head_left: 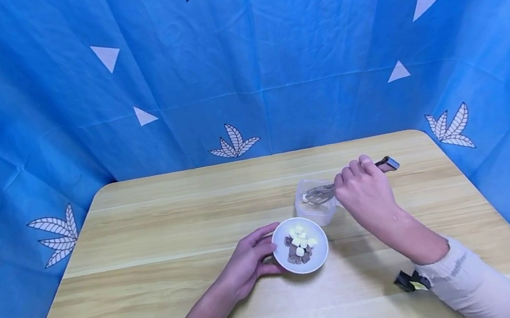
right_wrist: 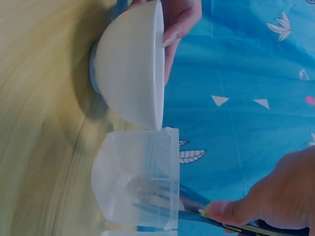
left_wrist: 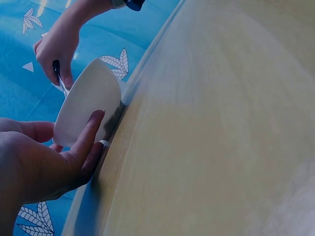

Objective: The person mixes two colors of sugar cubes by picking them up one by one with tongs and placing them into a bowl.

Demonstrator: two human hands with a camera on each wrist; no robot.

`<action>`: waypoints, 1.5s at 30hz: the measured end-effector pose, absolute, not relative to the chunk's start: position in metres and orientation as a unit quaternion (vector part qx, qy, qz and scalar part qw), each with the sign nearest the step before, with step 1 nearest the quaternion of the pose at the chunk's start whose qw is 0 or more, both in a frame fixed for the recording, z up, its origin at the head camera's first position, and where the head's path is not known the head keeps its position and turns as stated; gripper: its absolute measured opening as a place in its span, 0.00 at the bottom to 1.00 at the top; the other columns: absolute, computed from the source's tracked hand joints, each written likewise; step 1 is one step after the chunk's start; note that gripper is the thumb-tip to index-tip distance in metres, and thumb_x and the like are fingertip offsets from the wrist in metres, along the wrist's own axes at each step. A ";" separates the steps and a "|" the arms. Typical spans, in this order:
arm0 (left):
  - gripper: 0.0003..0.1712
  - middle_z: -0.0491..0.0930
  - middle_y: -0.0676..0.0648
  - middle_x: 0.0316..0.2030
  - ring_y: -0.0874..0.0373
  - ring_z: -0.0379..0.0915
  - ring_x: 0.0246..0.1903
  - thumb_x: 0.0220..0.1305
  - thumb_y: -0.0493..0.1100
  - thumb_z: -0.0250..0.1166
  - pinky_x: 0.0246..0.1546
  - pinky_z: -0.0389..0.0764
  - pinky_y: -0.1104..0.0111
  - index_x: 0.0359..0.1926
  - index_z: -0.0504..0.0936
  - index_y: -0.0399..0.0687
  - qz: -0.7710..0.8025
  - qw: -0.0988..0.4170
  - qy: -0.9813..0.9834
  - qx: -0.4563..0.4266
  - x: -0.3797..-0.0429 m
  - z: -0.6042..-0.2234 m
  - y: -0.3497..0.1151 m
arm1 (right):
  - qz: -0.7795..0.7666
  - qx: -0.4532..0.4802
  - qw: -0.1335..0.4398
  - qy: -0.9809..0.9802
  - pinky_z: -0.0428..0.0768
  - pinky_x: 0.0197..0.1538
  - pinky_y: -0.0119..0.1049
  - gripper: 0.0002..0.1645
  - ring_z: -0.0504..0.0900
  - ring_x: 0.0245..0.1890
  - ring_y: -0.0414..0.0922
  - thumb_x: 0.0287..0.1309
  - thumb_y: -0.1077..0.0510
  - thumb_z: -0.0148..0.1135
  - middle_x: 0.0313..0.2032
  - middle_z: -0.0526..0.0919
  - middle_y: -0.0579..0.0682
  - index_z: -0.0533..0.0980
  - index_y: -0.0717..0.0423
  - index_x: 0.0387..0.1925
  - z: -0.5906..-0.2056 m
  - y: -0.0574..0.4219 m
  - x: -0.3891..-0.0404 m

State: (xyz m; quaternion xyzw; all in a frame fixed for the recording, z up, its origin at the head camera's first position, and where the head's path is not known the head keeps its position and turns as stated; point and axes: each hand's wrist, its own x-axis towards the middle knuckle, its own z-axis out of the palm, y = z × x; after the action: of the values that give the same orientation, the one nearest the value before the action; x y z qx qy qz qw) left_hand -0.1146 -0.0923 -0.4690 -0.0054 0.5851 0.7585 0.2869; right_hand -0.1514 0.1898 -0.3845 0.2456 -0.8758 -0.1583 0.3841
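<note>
My left hand (head_left: 252, 262) holds a white bowl (head_left: 282, 264) by its left side, the thumb at the rim and fingers against the outer wall in the left wrist view. Brown cubes (head_left: 293, 256) and white marshmallow-like pieces (head_left: 297, 233) lie in the bowl. Just beyond it stands a clear plastic container (head_left: 322, 218) with some pale pieces inside. My right hand (head_left: 364, 187) grips metal tongs (right_wrist: 194, 204) with a dark handle; their tips reach down into the container. Whether the tips pinch a piece is hard to see through the cloudy plastic.
The wooden table (head_left: 166, 291) extends on all sides of the bowl and container. A blue patterned curtain (head_left: 203, 68) hangs behind the table and along its sides. In the right wrist view, another pale edge (right_wrist: 140, 233) shows beside the container. A black wrist device (head_left: 411, 281) sits by the right sleeve.
</note>
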 end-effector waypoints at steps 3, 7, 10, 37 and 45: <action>0.34 0.72 0.30 0.69 0.48 0.85 0.50 0.71 0.34 0.57 0.49 0.92 0.51 0.77 0.64 0.42 0.757 0.286 0.587 -0.007 -0.115 -0.469 -0.092 | -0.143 0.243 0.387 -0.878 0.76 0.49 0.48 0.15 0.73 0.24 0.52 0.57 0.72 0.61 0.16 0.77 0.54 0.75 0.62 0.16 -0.383 0.193 -0.150; 0.34 0.72 0.31 0.69 0.48 0.86 0.50 0.72 0.34 0.57 0.49 0.92 0.52 0.77 0.65 0.43 0.756 0.286 0.589 -0.009 -0.115 -0.468 -0.092 | -0.125 0.239 0.381 -0.884 0.77 0.52 0.50 0.18 0.76 0.26 0.51 0.45 0.56 0.83 0.20 0.83 0.54 0.80 0.62 0.21 -0.382 0.198 -0.149; 0.34 0.72 0.30 0.69 0.48 0.86 0.50 0.72 0.34 0.57 0.49 0.92 0.52 0.77 0.65 0.43 0.756 0.285 0.589 -0.008 -0.115 -0.468 -0.092 | -0.117 0.237 0.376 -0.888 0.77 0.54 0.51 0.21 0.76 0.27 0.51 0.44 0.51 0.84 0.22 0.85 0.54 0.82 0.62 0.23 -0.381 0.201 -0.150; 0.34 0.72 0.30 0.69 0.47 0.86 0.50 0.71 0.34 0.57 0.48 0.92 0.52 0.77 0.65 0.43 0.757 0.287 0.587 -0.005 -0.115 -0.470 -0.092 | 0.000 0.242 0.342 -0.908 0.74 0.50 0.55 0.19 0.76 0.24 0.47 0.52 0.43 0.77 0.20 0.86 0.50 0.87 0.55 0.27 -0.360 0.217 -0.127; 0.34 0.72 0.30 0.69 0.48 0.86 0.49 0.71 0.33 0.56 0.48 0.92 0.53 0.77 0.64 0.43 0.757 0.287 0.587 -0.004 -0.115 -0.470 -0.092 | -0.001 0.251 0.310 -0.917 0.73 0.51 0.54 0.20 0.78 0.25 0.47 0.50 0.42 0.80 0.22 0.88 0.50 0.88 0.55 0.30 -0.360 0.212 -0.119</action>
State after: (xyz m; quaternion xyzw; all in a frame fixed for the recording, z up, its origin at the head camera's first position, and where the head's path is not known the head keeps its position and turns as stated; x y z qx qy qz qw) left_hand -0.1146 -0.0920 -0.4698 -0.0039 0.5866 0.7572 0.2872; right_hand -0.1190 0.2120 -0.3600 0.2513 -0.9171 -0.0008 0.3095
